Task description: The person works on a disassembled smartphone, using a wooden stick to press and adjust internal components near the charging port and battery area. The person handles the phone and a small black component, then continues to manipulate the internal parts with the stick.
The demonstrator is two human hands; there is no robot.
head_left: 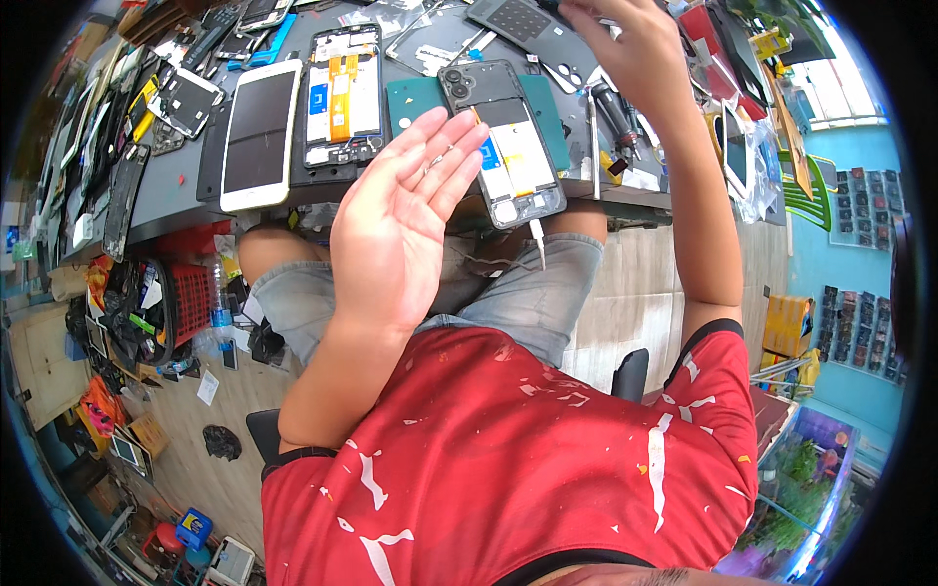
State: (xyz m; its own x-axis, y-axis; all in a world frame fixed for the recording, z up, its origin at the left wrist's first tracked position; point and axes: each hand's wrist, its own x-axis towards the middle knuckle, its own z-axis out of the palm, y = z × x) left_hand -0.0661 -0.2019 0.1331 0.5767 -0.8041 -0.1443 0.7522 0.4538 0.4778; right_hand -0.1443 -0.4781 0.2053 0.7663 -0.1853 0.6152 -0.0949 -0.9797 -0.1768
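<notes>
My left hand [396,215] is held palm up, fingers stretched out, above the near edge of the desk. A few tiny metallic bits, perhaps screws [437,161], lie on its fingers. Just right of it, an opened phone [518,146] with its back cover off lies on a green mat [543,112]; a white cable [537,239] is plugged into its lower end. My right hand [630,44] reaches to the far side of the desk, partly cut off by the upper edge. Its fingers are bent together at something dark that I cannot make out.
Left of the mat lie another opened phone [344,98] and a white-framed tablet [262,137]. Near my right forearm are a dark screwdriver-like tool [616,117] and scissors [564,76]. Phone parts crowd the desk's left side. A red basket [188,298] stands below on the left.
</notes>
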